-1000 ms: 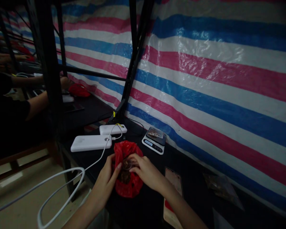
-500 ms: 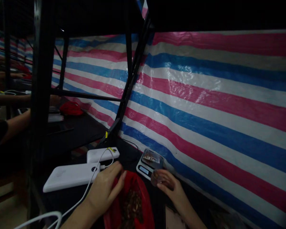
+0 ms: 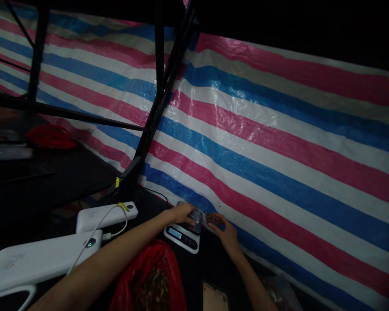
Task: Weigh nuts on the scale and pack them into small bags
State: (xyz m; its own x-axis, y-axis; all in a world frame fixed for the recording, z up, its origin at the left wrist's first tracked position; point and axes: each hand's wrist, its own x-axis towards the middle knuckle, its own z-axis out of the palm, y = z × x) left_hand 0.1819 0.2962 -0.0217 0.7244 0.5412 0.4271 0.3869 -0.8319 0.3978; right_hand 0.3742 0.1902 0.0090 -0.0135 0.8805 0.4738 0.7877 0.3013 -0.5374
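Observation:
A small digital scale [image 3: 183,238] with a lit display stands on the black surface. Over its weighing plate is my left hand [image 3: 184,213], fingers curled around a clear plastic packet [image 3: 195,217]. Just right of the scale, my right hand [image 3: 225,231] pinches a small clear packet with brown contents [image 3: 210,219]. Nearer to me lies an open red bag [image 3: 171,263] holding brown dried pieces [image 3: 154,287], beneath my left forearm.
Two white power banks [image 3: 45,255] with a white cable lie at the left. A phone [image 3: 215,298] is at the bottom, and a plastic bag [image 3: 280,291] lies right of it. Black frame bars [image 3: 152,112] cross before the striped sheet [image 3: 262,129]. Another red bag [image 3: 52,136] is further left.
My left hand has moved from above the red bag forward and right to the scale, onto the packet there. My right hand stays beside the scale with its packet. The view has shifted right.

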